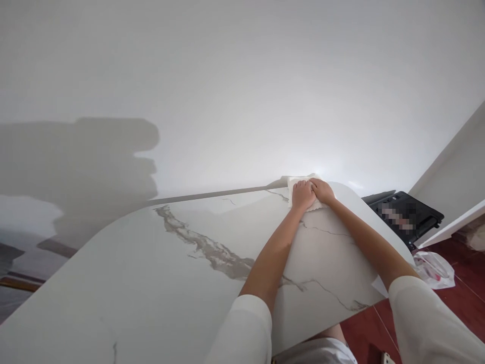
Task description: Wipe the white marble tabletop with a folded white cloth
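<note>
A white cloth lies flat at the far edge of the white marble-patterned table, close to the wall. My left hand presses down on the cloth with its fingers spread over it. Touching it on the right, my right hand also rests on the cloth, its fingertips against the left hand. Both arms are stretched out across the tabletop. Parts of the cloth are hidden under the hands.
A white wall runs behind the table. Off the table's right end stands a black case, with a clear plastic bag on the red floor. A pale object is at the bottom edge.
</note>
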{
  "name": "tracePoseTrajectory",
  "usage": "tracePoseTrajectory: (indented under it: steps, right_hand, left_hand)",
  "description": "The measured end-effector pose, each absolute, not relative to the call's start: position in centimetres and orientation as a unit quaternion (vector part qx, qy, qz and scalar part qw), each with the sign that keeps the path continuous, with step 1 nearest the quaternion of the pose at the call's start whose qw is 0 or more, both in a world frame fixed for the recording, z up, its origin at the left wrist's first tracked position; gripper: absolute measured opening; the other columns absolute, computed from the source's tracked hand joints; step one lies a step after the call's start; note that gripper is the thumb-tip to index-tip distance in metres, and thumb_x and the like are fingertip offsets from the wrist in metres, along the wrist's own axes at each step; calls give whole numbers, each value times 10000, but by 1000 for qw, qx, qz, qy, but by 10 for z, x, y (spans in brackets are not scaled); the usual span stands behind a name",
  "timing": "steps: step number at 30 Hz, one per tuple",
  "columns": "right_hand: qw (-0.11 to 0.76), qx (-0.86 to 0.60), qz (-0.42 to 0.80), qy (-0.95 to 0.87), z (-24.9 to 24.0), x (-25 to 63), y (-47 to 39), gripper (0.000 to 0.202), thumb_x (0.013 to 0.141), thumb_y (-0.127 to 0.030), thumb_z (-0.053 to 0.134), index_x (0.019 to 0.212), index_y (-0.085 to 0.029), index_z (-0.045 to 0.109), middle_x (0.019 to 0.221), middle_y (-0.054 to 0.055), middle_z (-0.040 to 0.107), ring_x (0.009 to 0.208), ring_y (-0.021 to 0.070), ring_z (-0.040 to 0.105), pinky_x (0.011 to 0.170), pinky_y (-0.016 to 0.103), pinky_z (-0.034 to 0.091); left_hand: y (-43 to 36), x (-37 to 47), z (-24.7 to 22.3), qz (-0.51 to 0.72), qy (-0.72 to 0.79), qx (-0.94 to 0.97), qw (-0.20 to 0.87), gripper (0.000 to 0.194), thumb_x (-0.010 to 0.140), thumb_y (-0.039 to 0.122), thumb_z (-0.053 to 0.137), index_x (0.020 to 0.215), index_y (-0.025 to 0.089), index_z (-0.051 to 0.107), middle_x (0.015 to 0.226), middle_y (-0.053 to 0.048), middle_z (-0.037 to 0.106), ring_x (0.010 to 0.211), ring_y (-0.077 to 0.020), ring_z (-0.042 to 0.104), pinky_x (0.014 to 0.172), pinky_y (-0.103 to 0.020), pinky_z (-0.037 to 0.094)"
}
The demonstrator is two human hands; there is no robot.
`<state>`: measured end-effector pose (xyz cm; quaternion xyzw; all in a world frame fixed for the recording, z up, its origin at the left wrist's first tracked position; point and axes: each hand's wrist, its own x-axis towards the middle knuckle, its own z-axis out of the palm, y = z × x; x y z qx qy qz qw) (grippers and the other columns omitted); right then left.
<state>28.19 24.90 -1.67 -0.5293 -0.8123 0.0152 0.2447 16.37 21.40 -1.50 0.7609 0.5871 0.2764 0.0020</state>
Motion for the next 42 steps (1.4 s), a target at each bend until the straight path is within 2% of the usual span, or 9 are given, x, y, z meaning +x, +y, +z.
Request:
tracePoseTrajectory:
  steps: [7, 18, 24, 34, 42]
  right_hand:
    - [251, -528, 36, -810, -23, 290, 239, 403, 908, -244, 319, 1234, -203, 551, 1322, 60, 541, 1235, 204, 467, 1047, 373, 345]
    - [244, -516, 17, -821, -27, 311, 194, 435, 913, -276, 289, 1252, -173, 542, 1338, 78, 526, 1261, 213, 445, 1073, 381, 331]
    - [250, -507, 13, -825, -30, 327, 157, 441, 921, -298, 277, 1249, -167, 541, 1333, 89, 529, 1251, 225, 453, 1069, 405, 343]
    - [258, -504, -31, -824, -31, 351, 84, 435, 921, -268, 262, 1229, -163, 549, 1289, 97, 565, 1230, 223, 478, 1043, 416, 378]
    - [225, -517, -92, -821, -30, 347, 15, 439, 941, -244, 246, 1228, -80, 533, 1282, 157, 559, 1221, 240, 481, 1022, 403, 385]
  left_hand:
    - [193, 170, -16, 280, 597, 752, -5, 276, 877, 182, 379, 1107, 147, 527, 1110, -105, 570, 1094, -227, 459, 969, -354, 305]
    - [146, 188, -17, 277, 588, 759, -18, 281, 884, 195, 375, 1119, 141, 518, 1116, -121, 562, 1098, -251, 451, 952, -388, 309]
    - [111, 202, -19, 280, 577, 767, -22, 299, 876, 190, 380, 1125, 91, 514, 1103, -146, 561, 1081, -258, 455, 946, -400, 312]
    - [44, 221, -17, 272, 557, 784, -30, 300, 883, 209, 384, 1125, 92, 518, 1089, -142, 566, 1067, -269, 465, 940, -405, 325]
    - [-13, 213, -17, 268, 509, 817, -37, 334, 878, 209, 375, 1162, 84, 498, 1131, -143, 561, 1091, -271, 464, 946, -404, 331]
